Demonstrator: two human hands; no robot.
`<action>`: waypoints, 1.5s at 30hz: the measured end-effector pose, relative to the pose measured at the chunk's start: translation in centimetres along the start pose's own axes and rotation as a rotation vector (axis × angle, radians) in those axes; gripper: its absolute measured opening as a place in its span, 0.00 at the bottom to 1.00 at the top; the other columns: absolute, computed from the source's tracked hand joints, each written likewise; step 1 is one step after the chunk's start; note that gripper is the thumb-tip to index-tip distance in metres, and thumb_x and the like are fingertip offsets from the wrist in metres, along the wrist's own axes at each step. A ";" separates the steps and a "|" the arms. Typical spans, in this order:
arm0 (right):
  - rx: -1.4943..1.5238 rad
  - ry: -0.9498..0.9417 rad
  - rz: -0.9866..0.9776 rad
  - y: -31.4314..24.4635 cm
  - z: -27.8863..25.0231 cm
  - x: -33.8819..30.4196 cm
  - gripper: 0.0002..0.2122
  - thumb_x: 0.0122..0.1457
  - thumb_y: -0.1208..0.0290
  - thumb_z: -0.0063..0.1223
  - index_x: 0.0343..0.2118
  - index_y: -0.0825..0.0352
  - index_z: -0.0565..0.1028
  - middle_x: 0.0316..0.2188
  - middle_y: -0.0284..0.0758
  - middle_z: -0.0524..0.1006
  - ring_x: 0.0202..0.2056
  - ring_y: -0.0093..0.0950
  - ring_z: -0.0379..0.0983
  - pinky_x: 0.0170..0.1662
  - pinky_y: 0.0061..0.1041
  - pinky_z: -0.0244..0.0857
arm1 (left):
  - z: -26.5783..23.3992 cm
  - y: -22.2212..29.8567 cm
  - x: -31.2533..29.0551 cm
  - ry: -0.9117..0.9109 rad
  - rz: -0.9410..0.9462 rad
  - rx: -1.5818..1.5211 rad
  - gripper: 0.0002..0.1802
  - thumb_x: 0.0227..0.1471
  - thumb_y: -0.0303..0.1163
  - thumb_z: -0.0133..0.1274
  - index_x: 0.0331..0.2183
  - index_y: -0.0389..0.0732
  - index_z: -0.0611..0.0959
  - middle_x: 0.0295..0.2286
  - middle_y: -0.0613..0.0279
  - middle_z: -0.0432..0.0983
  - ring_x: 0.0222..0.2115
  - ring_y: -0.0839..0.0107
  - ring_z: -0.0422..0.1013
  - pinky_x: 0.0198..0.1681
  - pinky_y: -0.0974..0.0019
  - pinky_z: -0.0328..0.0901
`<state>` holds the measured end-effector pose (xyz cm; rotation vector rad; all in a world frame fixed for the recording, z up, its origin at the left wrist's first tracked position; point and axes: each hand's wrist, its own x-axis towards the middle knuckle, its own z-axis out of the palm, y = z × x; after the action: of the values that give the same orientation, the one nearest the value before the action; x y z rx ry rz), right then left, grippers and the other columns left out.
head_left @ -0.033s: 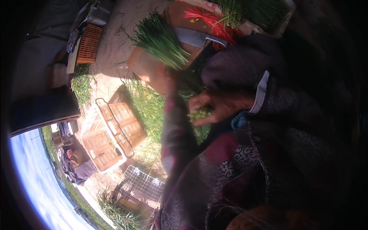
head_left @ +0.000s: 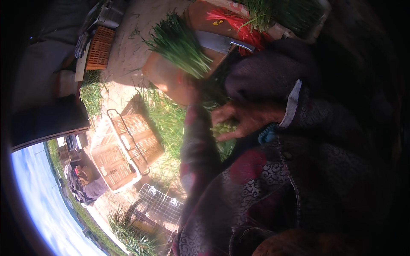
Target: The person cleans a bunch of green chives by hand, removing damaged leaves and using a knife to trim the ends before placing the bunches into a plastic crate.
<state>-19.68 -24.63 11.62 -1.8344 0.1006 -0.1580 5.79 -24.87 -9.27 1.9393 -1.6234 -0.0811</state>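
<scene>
While the view is tilted and partly blurred, the scene can be logged from left to right. At far left an orange crate [head_left: 99, 49] stands at the edge of the ground, and lower down pale plastic crates [head_left: 124, 147] with a wire handle sit among loose green stalks. Centre left, the left hand [head_left: 177, 83] is clenched around the base of a bunch of chives [head_left: 179, 45], whose thin green blades fan upward and look fresh, even in length and tightly packed. Behind the bunch lies a wooden board [head_left: 200, 19] carrying a cleaver [head_left: 222, 42] and red ties [head_left: 237, 25]. To the right, the right hand [head_left: 243, 119] has its fingers curled over a smaller clump of green stalks [head_left: 224, 128] held against the lap; the grip appears closed, though shadow hides the fingertips. Further right, more cut greens [head_left: 286, 10] fill a tray at the top edge.

Judgement: the step in hand is gathering and evening up stalks into a bunch. The next move would call for joining the two lots with bases aligned and keeping a firm hold so that no blades slip loose.
</scene>
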 end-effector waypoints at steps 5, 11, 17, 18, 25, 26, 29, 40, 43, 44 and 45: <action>0.094 -0.023 0.080 -1.1 -1.2 0.1 0.30 0.56 0.52 0.61 0.52 0.75 0.71 0.49 0.48 0.74 0.52 0.38 0.70 0.57 0.32 0.63 | 2.0 0.6 -7.1 -0.122 0.233 0.174 0.36 0.56 0.48 0.49 0.59 0.35 0.67 0.60 0.45 0.60 0.61 0.52 0.57 0.65 0.50 0.50; 0.010 0.183 0.108 4.6 0.2 -0.5 0.28 0.57 0.56 0.61 0.54 0.72 0.70 0.48 0.48 0.73 0.50 0.36 0.70 0.55 0.32 0.64 | -8.6 8.8 -11.3 -0.915 -0.190 0.082 0.26 0.55 0.41 0.54 0.52 0.37 0.76 0.50 0.48 0.73 0.51 0.52 0.70 0.53 0.52 0.65; 0.013 0.266 -0.117 -2.3 0.6 3.7 0.16 0.60 0.60 0.58 0.40 0.70 0.78 0.31 0.36 0.79 0.35 0.25 0.74 0.43 0.27 0.66 | -17.3 1.6 -20.0 -0.506 -0.411 -0.254 0.26 0.52 0.35 0.63 0.50 0.34 0.78 0.41 0.49 0.80 0.43 0.59 0.77 0.47 0.61 0.71; 0.054 0.277 -0.219 -4.0 0.7 5.1 0.14 0.60 0.60 0.58 0.37 0.70 0.79 0.28 0.34 0.80 0.33 0.24 0.74 0.41 0.26 0.66 | -19.6 1.2 -21.9 -0.380 -0.518 -0.498 0.25 0.52 0.35 0.62 0.50 0.33 0.78 0.40 0.48 0.80 0.44 0.60 0.76 0.48 0.62 0.70; 0.327 0.174 -0.178 -3.8 2.0 14.5 0.09 0.61 0.70 0.56 0.38 0.70 0.78 0.33 0.30 0.80 0.33 0.21 0.74 0.36 0.22 0.68 | -30.8 15.9 -20.5 0.017 0.482 -1.643 0.31 0.51 0.47 0.62 0.46 0.31 0.75 0.39 0.47 0.78 0.47 0.50 0.74 0.49 0.46 0.68; 0.293 0.187 -0.263 -5.4 3.6 15.8 0.09 0.61 0.68 0.56 0.38 0.69 0.77 0.31 0.30 0.79 0.33 0.20 0.74 0.36 0.22 0.69 | -30.5 16.8 -20.1 -0.099 0.647 -1.721 0.35 0.51 0.51 0.62 0.48 0.31 0.74 0.41 0.44 0.77 0.47 0.46 0.73 0.50 0.43 0.67; 0.143 0.222 -0.569 -7.9 7.5 15.8 0.10 0.61 0.64 0.55 0.36 0.68 0.75 0.27 0.33 0.76 0.31 0.24 0.74 0.33 0.25 0.69 | -24.1 16.2 -19.2 -0.211 0.270 -1.817 0.57 0.42 0.65 0.61 0.57 0.26 0.63 0.52 0.31 0.65 0.54 0.38 0.64 0.59 0.39 0.56; -0.456 -0.225 -1.116 -2.0 13.5 7.9 0.07 0.55 0.76 0.50 0.34 0.65 0.79 0.42 0.34 0.79 0.48 0.31 0.74 0.62 0.41 0.58 | -19.4 18.2 -16.5 0.934 -0.286 -1.977 0.26 0.52 0.33 0.56 0.53 0.35 0.72 0.42 0.56 0.74 0.45 0.64 0.71 0.52 0.66 0.67; -0.594 -0.150 -0.990 -2.3 11.0 7.5 0.24 0.43 0.69 0.61 0.48 0.61 0.76 0.50 0.34 0.75 0.58 0.38 0.65 0.65 0.50 0.48 | -19.6 11.6 -17.8 0.397 -0.357 -2.370 0.24 0.56 0.31 0.53 0.53 0.34 0.72 0.41 0.57 0.75 0.42 0.66 0.72 0.49 0.67 0.70; -0.558 -0.136 -0.854 -3.9 9.9 6.8 0.26 0.43 0.64 0.64 0.50 0.60 0.75 0.53 0.37 0.73 0.60 0.40 0.63 0.65 0.51 0.47 | -19.6 11.3 -16.7 0.391 -0.308 -2.323 0.23 0.56 0.31 0.53 0.52 0.34 0.72 0.41 0.57 0.75 0.41 0.67 0.72 0.48 0.66 0.70; -0.611 -0.050 -0.792 -4.2 9.7 6.6 0.30 0.44 0.59 0.66 0.53 0.59 0.73 0.56 0.39 0.70 0.61 0.40 0.61 0.65 0.52 0.46 | -19.7 10.6 -15.8 0.532 -0.455 -2.308 0.23 0.54 0.28 0.53 0.52 0.34 0.73 0.41 0.57 0.75 0.41 0.68 0.72 0.48 0.65 0.70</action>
<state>-11.63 -15.27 13.48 -2.3957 -0.6918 -0.6928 0.72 -3.21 6.78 0.2204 -0.0001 -0.9585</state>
